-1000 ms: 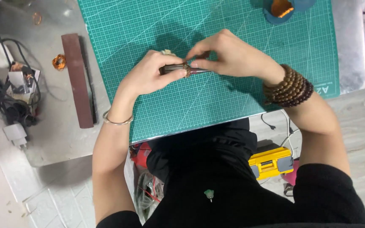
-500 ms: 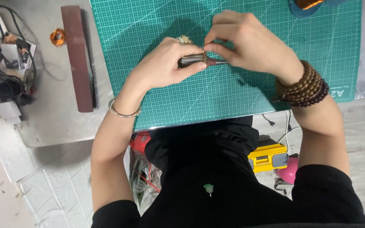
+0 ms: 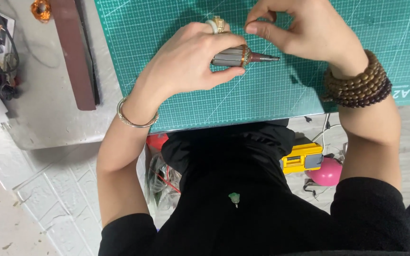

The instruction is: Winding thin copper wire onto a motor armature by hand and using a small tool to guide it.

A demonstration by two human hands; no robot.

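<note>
A small motor armature (image 3: 236, 57), a grey laminated core with a copper-coloured band and a thin steel shaft pointing away from the left hand, is held just above the green cutting mat (image 3: 176, 102), over its middle part. The left hand (image 3: 186, 64) is closed round the core, thumb below and fingers over the top, so most of the core is hidden. The right hand (image 3: 304, 33) hovers just beyond the copper band with thumb and forefinger pinched together; whether they grip a fine wire there is too small to tell. My judgement is that the risks are small ones: the smooth shaft gives little purchase, so a loosened left grip could let the armature roll onto the mat and off its near edge towards the lap, and any hard tug at the copper end could snap or fray a thin winding. Counted: one armature, one mat, two hands; one ring (image 3: 217, 24) and one metal bangle (image 3: 136, 121) on the left, two strands of brown beads (image 3: 357, 80) on the right wrist. Left of the mat lies one dark brown bar (image 3: 74, 57) and one small orange coil (image 3: 40, 9). Below the mat's near edge, on the floor, sit one yellow tool (image 3: 302, 157) and one pink rounded object (image 3: 327, 171).
</note>
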